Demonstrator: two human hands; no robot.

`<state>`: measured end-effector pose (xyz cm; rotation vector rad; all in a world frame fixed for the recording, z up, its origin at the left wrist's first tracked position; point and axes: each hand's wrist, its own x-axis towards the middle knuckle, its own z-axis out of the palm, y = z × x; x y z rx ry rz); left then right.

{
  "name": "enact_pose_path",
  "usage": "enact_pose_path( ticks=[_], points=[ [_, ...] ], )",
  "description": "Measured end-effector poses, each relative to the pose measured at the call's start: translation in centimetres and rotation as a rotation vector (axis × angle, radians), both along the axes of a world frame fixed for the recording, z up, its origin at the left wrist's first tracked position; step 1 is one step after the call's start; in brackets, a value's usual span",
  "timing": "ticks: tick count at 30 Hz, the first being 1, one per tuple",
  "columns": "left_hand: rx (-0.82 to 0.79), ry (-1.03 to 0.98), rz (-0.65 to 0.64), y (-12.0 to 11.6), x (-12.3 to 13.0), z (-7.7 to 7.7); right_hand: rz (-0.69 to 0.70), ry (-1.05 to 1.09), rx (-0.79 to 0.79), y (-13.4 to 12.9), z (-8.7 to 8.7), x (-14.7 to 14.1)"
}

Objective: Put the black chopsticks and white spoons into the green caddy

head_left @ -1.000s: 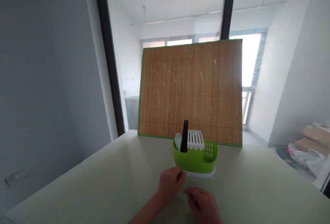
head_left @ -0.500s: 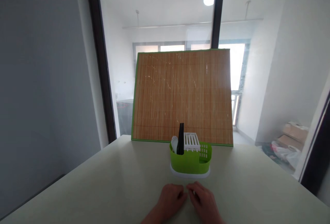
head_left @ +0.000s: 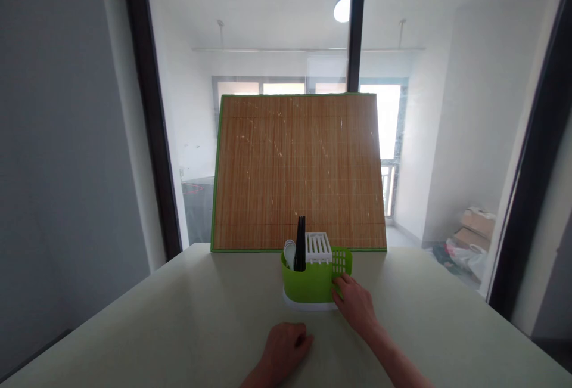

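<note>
A green cutlery holder [head_left: 308, 283] with a white base stands on the table [head_left: 179, 316]. White spoons [head_left: 290, 253] and black chopsticks [head_left: 300, 244] stand upright in its left part. A white slotted rack [head_left: 318, 247] sits over the middle. My right hand [head_left: 355, 301] is at the holder's low right-hand compartment, its fingers over the front rim and its thumb lower down, apart from them. Nothing shows between them. Loosely curled into a fist, my left hand [head_left: 288, 346] rests on the table in front of the holder, with nothing visible in it.
Behind the holder a bamboo mat [head_left: 299, 173] with green edging leans upright against the glass. A dark frame post [head_left: 152, 108] is at the left, with another at the right. Cardboard boxes [head_left: 478, 227] and bags lie on the floor beyond the glass.
My right hand has left its place beside my left hand and moved forward to the holder's right end. My left hand stays curled on the table. The view has turned slightly right.
</note>
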<state>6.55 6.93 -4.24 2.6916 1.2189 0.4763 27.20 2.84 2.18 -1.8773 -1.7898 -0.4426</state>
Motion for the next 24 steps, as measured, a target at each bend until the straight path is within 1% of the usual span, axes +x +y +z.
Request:
enact_pose_path(
  ticks=[6,11,14,17,24],
  points=[
    [-0.011,0.001,0.004,0.1,-0.1,0.0,-0.024,-0.067,-0.038,0.6,-0.2,-0.2],
    [-0.017,0.025,-0.008,0.2,-0.3,-0.1,-0.057,-0.094,-0.052,0.1,-0.1,1.4],
    [-0.025,0.046,-0.003,0.4,-0.3,-0.3,-0.083,-0.103,-0.049,-0.5,0.0,3.5],
    [-0.036,0.053,0.005,0.5,-0.2,-0.3,-0.106,-0.105,-0.044,-1.3,-0.1,6.2],
    [-0.065,0.02,-0.002,0.2,-0.1,0.0,-0.155,-0.081,-0.05,-3.9,-0.3,13.7]
  ],
)
